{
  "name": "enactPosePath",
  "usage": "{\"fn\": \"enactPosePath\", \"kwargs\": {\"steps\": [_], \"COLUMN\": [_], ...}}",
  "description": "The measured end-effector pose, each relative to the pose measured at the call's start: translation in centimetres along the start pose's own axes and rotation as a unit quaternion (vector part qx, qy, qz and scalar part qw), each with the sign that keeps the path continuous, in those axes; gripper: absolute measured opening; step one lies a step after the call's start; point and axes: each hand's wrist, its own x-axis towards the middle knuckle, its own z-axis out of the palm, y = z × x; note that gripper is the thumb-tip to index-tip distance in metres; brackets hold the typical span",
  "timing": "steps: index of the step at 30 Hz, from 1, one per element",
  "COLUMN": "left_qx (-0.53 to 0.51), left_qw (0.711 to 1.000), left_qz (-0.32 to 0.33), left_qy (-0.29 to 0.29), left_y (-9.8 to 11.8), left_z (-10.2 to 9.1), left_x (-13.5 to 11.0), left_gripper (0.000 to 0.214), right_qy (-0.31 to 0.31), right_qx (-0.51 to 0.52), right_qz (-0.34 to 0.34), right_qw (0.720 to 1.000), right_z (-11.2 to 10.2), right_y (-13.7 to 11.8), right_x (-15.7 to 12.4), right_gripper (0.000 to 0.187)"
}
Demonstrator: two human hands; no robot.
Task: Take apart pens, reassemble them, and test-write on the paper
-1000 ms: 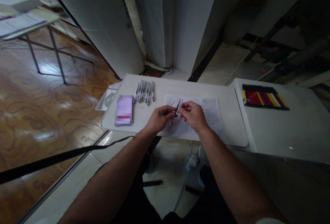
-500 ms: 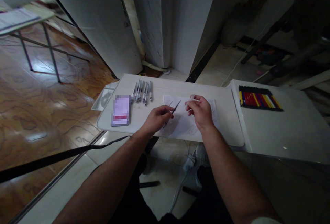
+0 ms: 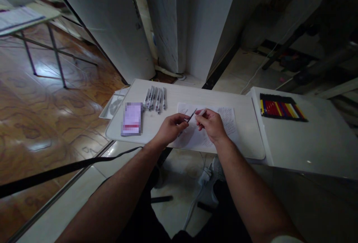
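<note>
My left hand (image 3: 172,127) is closed on a thin, dark pen refill (image 3: 191,115), which slants up to the right out of its fingers. Facing it, my right hand (image 3: 212,124) pinches a small whitish, translucent piece (image 3: 202,113), partly covered by the fingers; its exact kind is hard to make out. The fingertips of both hands are close together above a sheet of paper (image 3: 226,122) with handwriting on it. Several clear pens (image 3: 154,99) with dark parts lie side by side on the white table (image 3: 184,92), beyond my left hand.
A blurred-out pinkish rectangular item (image 3: 132,119) lies at the table's left end. On the adjoining white surface (image 3: 313,142) to the right is a row of colourful pens with black ends (image 3: 282,107). A black strap (image 3: 84,165) crosses the lower left. A power strip (image 3: 205,176) lies on the floor.
My right hand has moved left and slightly down, bringing the whitish piece close to the refill's upper end. My left hand has barely moved.
</note>
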Motion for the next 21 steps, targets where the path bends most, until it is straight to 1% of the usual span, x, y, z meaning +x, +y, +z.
{"fn": "enactPosePath", "kwargs": {"steps": [2,4,5,7,8,9,12,13,14,15,17,19,21], "left_qx": [0.001,-0.003,-0.004,-0.007,-0.007,-0.007,-0.011,-0.013,-0.016,-0.018,-0.021,-0.022,-0.022], "left_qw": [1.000,1.000,1.000,0.999,0.999,0.999,0.999,0.999,0.999,0.999,0.999,0.999,0.998], "left_qz": [-0.002,-0.005,-0.006,-0.009,-0.011,-0.014,-0.016,-0.015,-0.015,-0.016,-0.018,-0.019,-0.020], "left_qy": [0.002,0.010,0.017,0.030,0.033,0.034,0.033,0.034,0.035,0.036,0.042,0.046,0.049], "left_y": [0.0,0.0,0.0,-0.1,-0.1,-0.1,-0.1,-0.2,-0.2,-0.2,-0.3,-0.4,-0.4], "left_z": [-0.1,-0.1,-0.1,-0.2,-0.2,-0.2,-0.2,-0.2,-0.2,-0.2,-0.3,-0.3,-0.4], "left_x": [0.0,0.1,0.1,0.2,0.2,0.2,0.2,0.2,0.2,0.2,0.3,0.3,0.4], "left_gripper": [0.026,0.026,0.025,0.025,0.025,0.025,0.025,0.025,0.025,0.025,0.026,0.026,0.026], "right_qy": [-0.011,0.000,0.014,0.044,0.051,0.049,0.017,0.017,0.024,0.037,0.055,0.051,0.041], "right_qx": [-0.025,-0.095,-0.152,-0.266,-0.300,-0.309,-0.247,-0.241,-0.256,-0.293,-0.395,-0.487,-0.543], "right_qz": [0.004,0.001,-0.006,-0.029,-0.039,-0.042,-0.019,-0.015,-0.015,-0.019,-0.030,-0.031,-0.025], "right_qw": [1.000,0.995,0.988,0.963,0.952,0.949,0.969,0.970,0.966,0.955,0.916,0.872,0.838], "right_z": [-0.1,-0.3,-0.4,-0.5,-0.5,-0.4,-0.3,-0.3,-0.4,-0.4,-0.5,-0.5,-0.4], "right_y": [0.3,0.7,1.0,1.6,1.8,1.9,1.8,1.7,1.6,1.5,1.4,1.5,1.7], "right_x": [0.1,0.2,0.2,0.3,0.3,0.3,0.3,0.3,0.3,0.3,0.1,-0.2,-0.4], "right_gripper": [0.026,0.027,0.026,0.022,0.021,0.021,0.023,0.023,0.023,0.022,0.024,0.035,0.045]}}
